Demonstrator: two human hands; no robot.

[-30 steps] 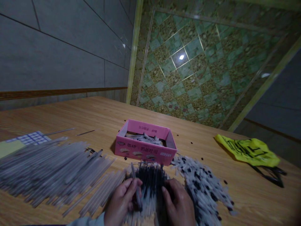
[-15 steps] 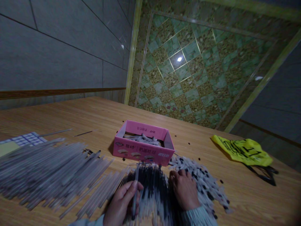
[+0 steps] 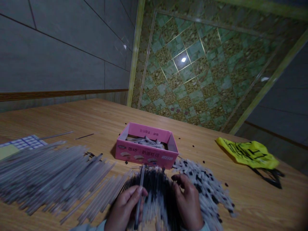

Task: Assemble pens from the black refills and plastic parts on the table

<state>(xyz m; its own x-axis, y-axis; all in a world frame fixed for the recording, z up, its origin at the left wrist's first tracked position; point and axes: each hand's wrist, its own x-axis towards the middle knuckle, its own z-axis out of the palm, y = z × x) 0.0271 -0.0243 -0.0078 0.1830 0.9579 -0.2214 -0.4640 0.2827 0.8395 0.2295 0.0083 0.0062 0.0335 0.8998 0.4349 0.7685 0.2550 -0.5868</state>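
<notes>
My left hand (image 3: 128,205) is closed around a slim translucent tube (image 3: 140,200) with something dark inside, held nearly upright. My right hand (image 3: 189,202) has its thumb and forefinger curled close together; whatever may be between the tips is too small to make out. Between both hands lies a dense heap of thin black-and-clear rods (image 3: 156,183), blurred in part. Right beside my right hand spreads a pile of small white pieces (image 3: 204,179) mixed with black bits. Clear tubes (image 3: 50,176) lie in a broad stack to the left of my left hand.
A pink cardboard box (image 3: 146,157) holding more slender pieces stands just beyond the heap. At the right lies a yellow bag (image 3: 250,154) with black straps. A checked cloth (image 3: 26,141) sits at the left, and black bits are scattered over the wooden table (image 3: 96,112).
My right hand has turned from palm-down at the small white pieces, so its thumb side now shows. My left hand keeps its tube in nearly the same place.
</notes>
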